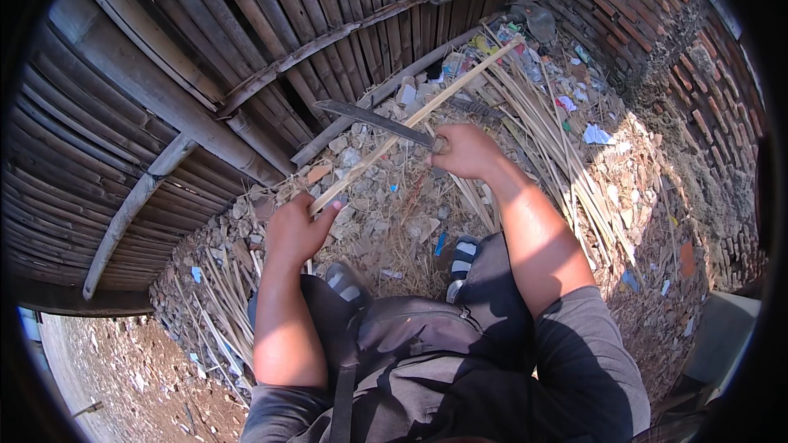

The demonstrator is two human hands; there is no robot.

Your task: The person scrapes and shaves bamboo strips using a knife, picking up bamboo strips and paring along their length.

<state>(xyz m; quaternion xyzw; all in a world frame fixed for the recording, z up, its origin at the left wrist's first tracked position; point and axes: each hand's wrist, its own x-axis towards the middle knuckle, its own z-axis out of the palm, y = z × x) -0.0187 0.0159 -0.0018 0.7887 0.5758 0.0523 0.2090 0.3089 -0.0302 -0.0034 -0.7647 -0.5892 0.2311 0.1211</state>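
Observation:
My left hand (297,227) is closed round the near end of a long pale bamboo strip (443,96). From there the strip slants up and away to the right, over the rubble. In my right hand (465,152) is the handle of a machete (379,121), its dark blade pointing left. The blade crosses the strip near its middle; whether it bears on the strip or only overlaps it in view, I cannot tell. Beyond my right forearm lies a loose bundle of long split bamboo strips (566,160).
A bamboo slat wall (271,25) rises on the far left, a brick wall (607,0) on the right. Rubble and scraps of litter (597,134) cover the ground. More thin strips (215,303) lie beside my left arm. A grey-green box-like object (722,336) stands at lower right.

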